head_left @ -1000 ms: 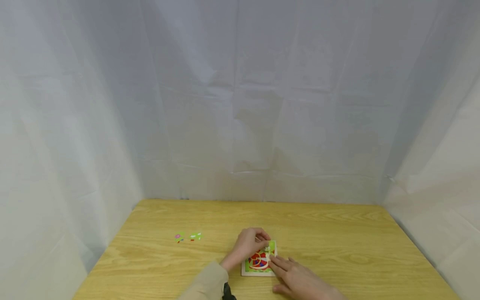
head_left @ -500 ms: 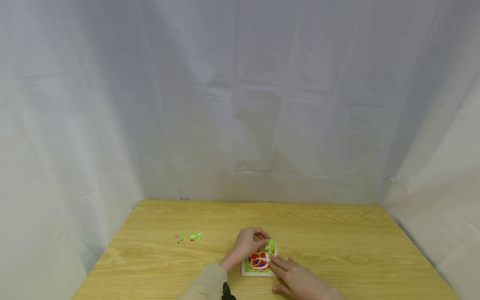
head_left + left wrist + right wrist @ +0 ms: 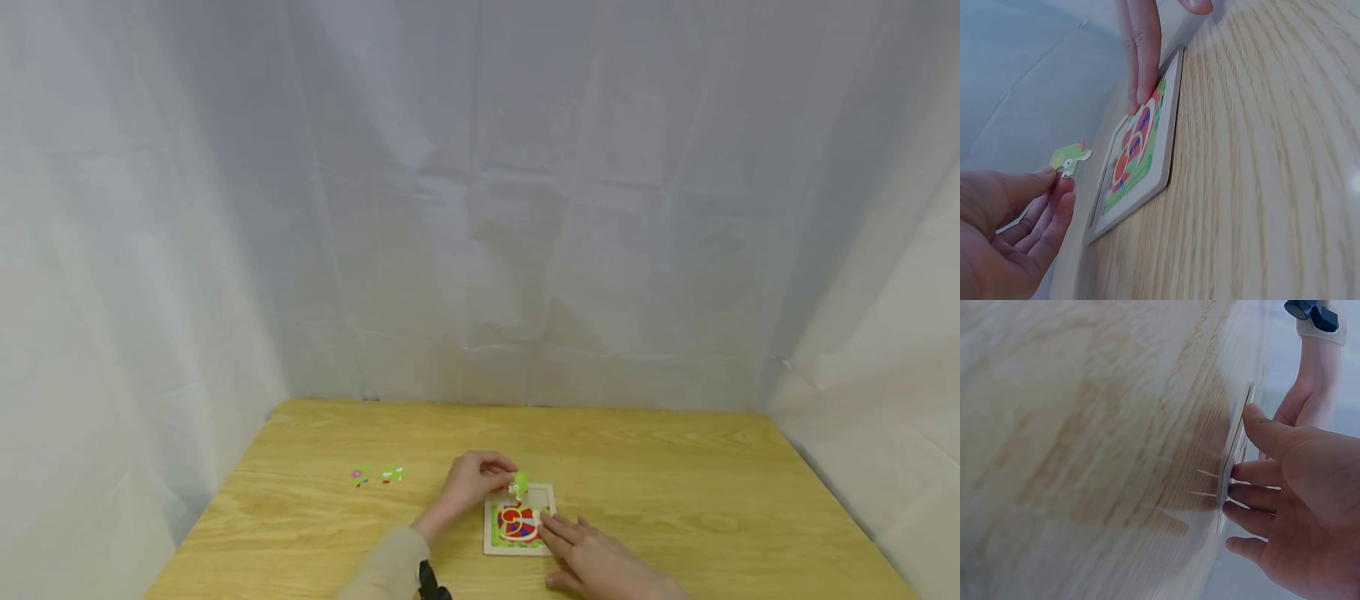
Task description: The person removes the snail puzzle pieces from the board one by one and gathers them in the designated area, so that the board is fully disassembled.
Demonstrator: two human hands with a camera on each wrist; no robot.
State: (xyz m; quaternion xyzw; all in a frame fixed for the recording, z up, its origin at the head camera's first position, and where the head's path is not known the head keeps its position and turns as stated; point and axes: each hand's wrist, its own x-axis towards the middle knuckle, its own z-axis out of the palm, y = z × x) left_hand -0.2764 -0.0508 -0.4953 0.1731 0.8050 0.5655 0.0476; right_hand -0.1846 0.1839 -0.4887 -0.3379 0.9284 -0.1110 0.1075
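Note:
My left hand (image 3: pixel 467 482) pinches a green jigsaw piece (image 3: pixel 1070 156) with a printed eye between thumb and fingers, raised just above the far edge of the puzzle board (image 3: pixel 1160 181). The board is a square tray with a pale frame. Red, blue and green pieces fill its near part, while its far part shows bare pale backing. My right hand (image 3: pixel 596 560) lies at the board's right side, its straight fingertips resting on the pieces and the frame. In the right wrist view the board (image 3: pixel 1232 450) shows nearly edge-on, so its picture is hidden there.
Two small groups of loose green pieces lie on the wooden table (image 3: pixel 675 467) to the left: one with a pink spot (image 3: pixel 357 475), another with white marks (image 3: pixel 393 474). White sheeting (image 3: pixel 480 250) hangs behind the table and at both sides.
My left hand has lifted the green piece off the board's far part and moved it a little left, uncovering the bare backing. My right hand stays in place.

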